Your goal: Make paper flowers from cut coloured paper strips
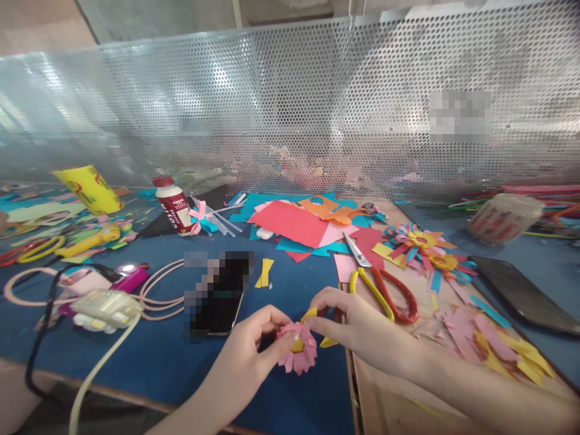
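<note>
Pinches pink flower [299,361] over surface [299,405] in near-closed left fingers [277,352], likely to steady it, and yellow paper [310,314] beside its rim in near-closed right fingers [324,327], with scissors [362,261] presumably kept within reach.

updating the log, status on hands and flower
Left grip holding round pink-and-yellow paper flower. Right grip pinching small yellow paper piece. Red-and-yellow-handled metal scissors beyond right grip.
</note>
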